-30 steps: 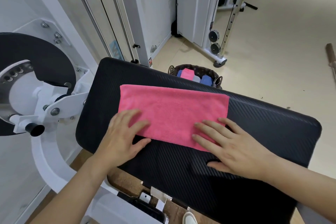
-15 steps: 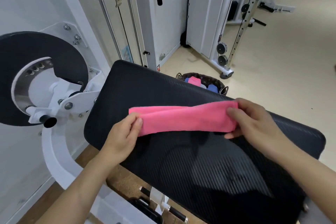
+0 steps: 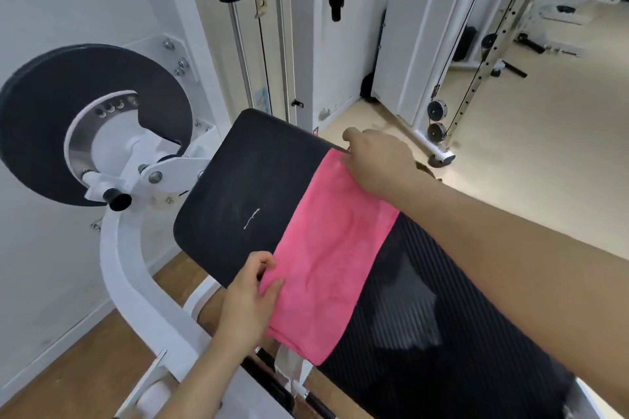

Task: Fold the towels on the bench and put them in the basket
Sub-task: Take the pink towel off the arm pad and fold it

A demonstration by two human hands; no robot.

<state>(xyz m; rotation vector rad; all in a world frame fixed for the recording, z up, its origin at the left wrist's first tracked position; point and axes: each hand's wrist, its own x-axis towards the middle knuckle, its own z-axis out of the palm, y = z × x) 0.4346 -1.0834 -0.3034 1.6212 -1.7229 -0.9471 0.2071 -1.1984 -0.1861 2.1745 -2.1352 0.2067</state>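
Head view: the folded pink towel [image 3: 333,258] is laid across the black bench [image 3: 238,187], from far edge to near edge. Its near corner is pinched by the left hand [image 3: 248,303], its far end gripped by the right hand [image 3: 377,160].

towel [image 3: 332,258]: across the desk [image 3: 245,187], front to back
hands: left hand [image 3: 248,303] at its near corner, right hand [image 3: 377,160] at its far corner
guide rods [image 3: 262,54]: behind the desk

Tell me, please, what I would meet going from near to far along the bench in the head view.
left hand, pinching the towel's near edge → pink towel, lying across the bench → right hand, holding the towel's far end.
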